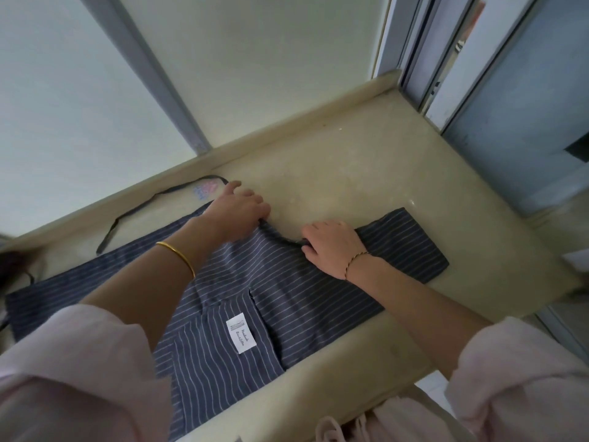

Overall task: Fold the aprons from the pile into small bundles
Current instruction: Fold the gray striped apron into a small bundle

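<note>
The left hand [237, 207] and right hand [331, 244], near each other, both pinch the far edge of a striped apron [287, 291] spread flat on a beige counter [366, 161]. 1 loose strap [108, 234] trails beyond the cloth. It could bunch inside the fold and leave a lumpy bundle.

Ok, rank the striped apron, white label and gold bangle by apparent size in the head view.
1. striped apron, by far largest
2. white label
3. gold bangle, thin and partly hidden; close to the label, so unsure
</note>
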Motion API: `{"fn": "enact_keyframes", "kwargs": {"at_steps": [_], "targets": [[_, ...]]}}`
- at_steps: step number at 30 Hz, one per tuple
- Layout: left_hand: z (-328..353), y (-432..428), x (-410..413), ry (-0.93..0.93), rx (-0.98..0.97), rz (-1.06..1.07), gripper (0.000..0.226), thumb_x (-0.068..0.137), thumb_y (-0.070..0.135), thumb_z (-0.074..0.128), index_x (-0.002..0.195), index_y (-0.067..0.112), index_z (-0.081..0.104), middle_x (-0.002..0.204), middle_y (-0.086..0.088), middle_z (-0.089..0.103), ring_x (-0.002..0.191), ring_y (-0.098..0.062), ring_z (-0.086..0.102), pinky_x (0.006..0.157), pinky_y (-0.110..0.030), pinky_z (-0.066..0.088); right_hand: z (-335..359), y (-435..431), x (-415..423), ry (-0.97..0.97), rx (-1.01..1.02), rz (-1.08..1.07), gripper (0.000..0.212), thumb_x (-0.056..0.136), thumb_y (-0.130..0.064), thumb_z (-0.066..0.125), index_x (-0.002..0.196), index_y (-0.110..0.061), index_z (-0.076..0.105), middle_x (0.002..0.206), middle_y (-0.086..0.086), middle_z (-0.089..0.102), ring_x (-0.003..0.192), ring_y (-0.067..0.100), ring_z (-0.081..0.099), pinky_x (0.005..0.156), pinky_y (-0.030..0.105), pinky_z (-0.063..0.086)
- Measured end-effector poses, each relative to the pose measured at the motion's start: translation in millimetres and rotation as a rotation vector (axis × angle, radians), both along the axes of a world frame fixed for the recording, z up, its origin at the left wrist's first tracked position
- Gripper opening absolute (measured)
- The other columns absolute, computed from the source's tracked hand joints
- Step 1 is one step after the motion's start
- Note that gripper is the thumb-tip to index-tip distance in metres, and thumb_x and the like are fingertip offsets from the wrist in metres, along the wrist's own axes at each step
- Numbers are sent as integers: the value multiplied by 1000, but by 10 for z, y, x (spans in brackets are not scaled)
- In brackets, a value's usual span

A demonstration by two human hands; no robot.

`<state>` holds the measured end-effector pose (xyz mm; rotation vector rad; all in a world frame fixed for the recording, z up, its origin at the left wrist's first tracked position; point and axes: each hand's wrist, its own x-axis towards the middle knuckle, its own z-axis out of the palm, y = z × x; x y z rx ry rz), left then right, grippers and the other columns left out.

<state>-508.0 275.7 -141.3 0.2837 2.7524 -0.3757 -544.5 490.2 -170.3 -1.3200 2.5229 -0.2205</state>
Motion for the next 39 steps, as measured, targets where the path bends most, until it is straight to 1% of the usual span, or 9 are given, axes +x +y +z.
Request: {"fn": "enact_keyframes", "kwargs": {"at_steps": [3,5,8,18,24,27,33,36,39], "targets": [[78,-71,-44,-76,59,-35,17,93,18,43,105,27,53,96,8,63,102,-16,57,109,-39,30,49,-33,-11,-84,7,15,22,92,-34,44,105,-17,52,98,0,55,89,19,52,77,32,43],[125,-123,-33,-146,147,6,11,93,20,44,98,28,51,87,6,62,91,-20,57,89,-36,46,71,-59,-10,-115,78,3,19,92,-30,46,103,-16,53,98,1,55,86,18,52,70,30,43],[178,-163,10,-241,227,109,9,89,23,52,95,26,47,93,5,54,85,-17,53,71,-30,42,135,-165,21,-111,178,-45,20,92,-30,48,104,-15,54,104,4,54,89,20,51,76,33,48],[349,-253,411,-108,142,180,38,81,38,61,115,23,53,113,1,50,107,-18,49,92,-33,41,71,-909,123,-379,-164,-147,33,95,-25,42,123,-12,54,116,7,59,103,24,55,85,40,49],[412,-431,626,-93,485,712,10,91,22,44,85,18,52,86,-4,58,75,-21,53,65,-30,38,10,-958,207,-371,-115,-9,17,91,-21,55,104,-12,60,105,5,55,96,22,52,75,30,44],[255,-591,664,-31,428,845,6,95,17,44,99,14,47,83,-6,57,66,-18,52,54,-30,42,24,-953,256,-338,-121,8,13,88,-19,59,99,-12,61,103,3,52,95,20,50,76,30,45],[185,-579,564,128,431,691,51,86,13,61,132,23,42,117,-6,48,97,-25,55,84,-37,47,11,-946,331,-288,-145,-9,11,85,-16,61,96,-12,59,107,2,50,100,18,46,81,32,47],[185,-570,488,169,365,453,24,87,18,59,110,25,61,123,-1,46,117,-22,41,103,-38,31,5,-942,329,-331,-155,-54,14,85,-15,61,98,-13,57,104,2,52,99,19,49,82,34,48],[156,-571,414,162,483,445,15,91,16,53,99,23,62,103,6,61,98,-15,53,101,-33,30,19,-941,327,-452,-219,-149,32,84,-25,63,113,-15,53,109,1,56,99,18,55,83,37,50]]}}
